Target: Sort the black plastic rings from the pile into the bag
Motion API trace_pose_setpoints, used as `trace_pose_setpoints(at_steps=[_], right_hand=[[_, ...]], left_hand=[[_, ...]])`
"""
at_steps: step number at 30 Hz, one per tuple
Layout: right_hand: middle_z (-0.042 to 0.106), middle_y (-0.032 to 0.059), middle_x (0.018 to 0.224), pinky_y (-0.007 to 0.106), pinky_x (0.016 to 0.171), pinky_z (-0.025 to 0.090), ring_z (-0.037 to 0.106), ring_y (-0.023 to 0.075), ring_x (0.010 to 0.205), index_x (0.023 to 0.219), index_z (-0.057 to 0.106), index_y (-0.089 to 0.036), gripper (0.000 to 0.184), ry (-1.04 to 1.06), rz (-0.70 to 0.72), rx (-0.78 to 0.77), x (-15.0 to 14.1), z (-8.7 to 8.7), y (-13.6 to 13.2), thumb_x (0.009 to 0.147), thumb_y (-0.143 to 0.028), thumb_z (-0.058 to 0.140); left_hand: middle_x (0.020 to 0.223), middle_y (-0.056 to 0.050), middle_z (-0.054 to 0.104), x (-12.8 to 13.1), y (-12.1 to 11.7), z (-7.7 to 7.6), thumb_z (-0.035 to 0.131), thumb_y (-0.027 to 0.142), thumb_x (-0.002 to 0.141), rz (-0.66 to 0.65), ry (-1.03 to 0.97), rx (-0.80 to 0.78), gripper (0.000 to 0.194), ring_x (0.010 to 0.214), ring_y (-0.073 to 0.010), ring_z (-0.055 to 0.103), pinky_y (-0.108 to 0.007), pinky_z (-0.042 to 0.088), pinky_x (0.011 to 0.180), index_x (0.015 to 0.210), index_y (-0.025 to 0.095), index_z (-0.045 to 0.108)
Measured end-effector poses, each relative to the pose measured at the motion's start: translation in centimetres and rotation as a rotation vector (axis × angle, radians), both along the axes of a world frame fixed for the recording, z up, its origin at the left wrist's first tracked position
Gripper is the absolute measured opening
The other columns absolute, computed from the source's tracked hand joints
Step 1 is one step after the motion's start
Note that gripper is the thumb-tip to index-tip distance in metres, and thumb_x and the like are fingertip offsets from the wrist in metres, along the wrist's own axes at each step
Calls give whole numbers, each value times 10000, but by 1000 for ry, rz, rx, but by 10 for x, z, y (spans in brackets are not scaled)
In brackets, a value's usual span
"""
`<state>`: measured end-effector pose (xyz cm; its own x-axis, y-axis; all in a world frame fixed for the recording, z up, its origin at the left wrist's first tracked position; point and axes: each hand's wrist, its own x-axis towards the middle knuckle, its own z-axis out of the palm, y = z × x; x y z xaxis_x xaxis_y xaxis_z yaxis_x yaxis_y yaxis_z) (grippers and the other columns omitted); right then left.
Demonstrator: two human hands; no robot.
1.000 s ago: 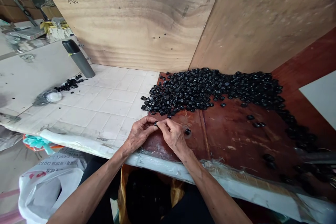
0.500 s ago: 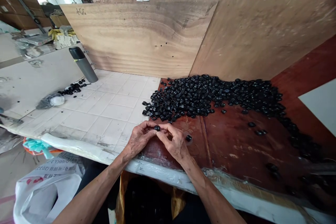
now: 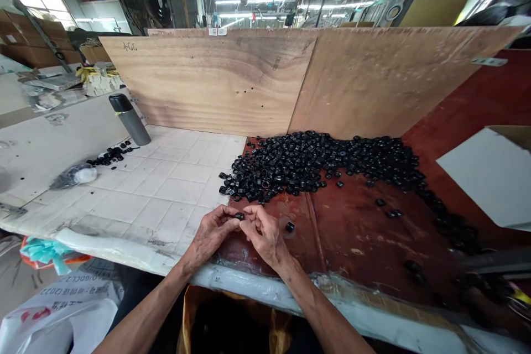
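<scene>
A small black plastic part [image 3: 239,215] is held up between my two hands, just above the near edge of the bench. The thumb and forefinger of my left hand [image 3: 212,233] pinch it from the left. From the right, the bent fingers and thumb of my right hand [image 3: 265,237] close on its other side. Behind the hands spreads a large heap of black ring-shaped parts [image 3: 290,168], some with open centres. One loose black part [image 3: 289,227] lies on the red-brown board [image 3: 344,227], right of my right hand.
A grey bottle [image 3: 135,124] stands at the back left, near a plastic bag of black bits [image 3: 72,176]. Wooden panels [image 3: 215,83] wall off the back. A white box [image 3: 489,177] is at the right. Below the bench edge, an open yellow-brown bag [image 3: 188,318] has a dark inside.
The view has tilted up and shifted right, so more of the white box shows. Both hands remain together at the black part, which has turned slightly between the fingers.
</scene>
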<state>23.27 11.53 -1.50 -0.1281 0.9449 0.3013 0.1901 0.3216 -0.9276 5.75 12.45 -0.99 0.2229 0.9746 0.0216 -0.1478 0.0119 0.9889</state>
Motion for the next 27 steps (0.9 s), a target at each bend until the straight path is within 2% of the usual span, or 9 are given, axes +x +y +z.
trace_pose_setpoints(at_steps=[5,10,13,15,17,19,21,23,27], right_hand=[[680,-1,736,229,531,484,614,125,544,952,641,-199,114,85,128,-66,-2,0,-3,900,-297,616],[614,-57,638,208,498,440,595,107,482,939,613,-196,121,164,202,-278,-3,1,-5,832,-253,622],[600,-68,598,215,486,425,581,113,446,905,593,-200,115,166,312,-378,-1,6,-7,803,-241,625],[584,-57,577,224,465,403,553,119,433,822,593,-203,85,74,381,-379,2,7,-6,826,-277,632],[592,-22,619,244,500,430,563,140,505,761,606,-204,136,-51,218,-227,5,4,-1,858,-296,630],[642,40,787,290,635,510,616,185,680,837,654,-199,81,-171,-119,19,8,-4,8,873,-222,585],[651,115,1041,356,811,547,645,238,901,1043,676,-182,263,-296,-347,218,11,-16,19,845,-106,521],[617,152,1157,392,889,549,633,266,1020,1164,658,-165,405,-426,-369,309,14,-29,28,825,-40,476],[614,111,990,337,801,560,635,236,915,1094,676,-182,403,-549,-311,324,17,-46,34,847,13,424]], left_hand=[[838,-29,756,-9,-8,-2,817,384,819,-43,3,-82,314,752,-152,702,-275,561,767,999,156,698],[1004,-40,742,-14,-20,-11,772,355,855,74,197,155,252,898,-173,692,-280,544,835,1034,190,708],[1053,-44,729,-24,-33,-2,701,335,904,48,376,265,193,966,-190,679,-301,523,895,1043,202,709],[1002,-35,733,-33,-43,9,675,325,916,-82,488,218,171,916,-183,671,-287,514,844,1029,203,715],[879,-17,734,-40,-46,22,700,341,892,-315,577,73,174,791,-166,655,-255,491,711,986,196,729],[769,2,709,-40,-39,28,739,373,855,-443,649,-18,202,680,-151,621,-237,443,602,938,189,732],[759,7,689,-31,-19,26,725,371,862,-292,730,75,203,662,-149,609,-245,446,606,955,191,723],[836,-9,693,-17,8,16,650,277,907,16,849,272,183,735,-163,632,-282,489,730,1062,203,713],[923,-47,686,8,50,-8,635,170,899,166,1102,413,221,841,-202,656,-320,510,826,1107,208,701]])
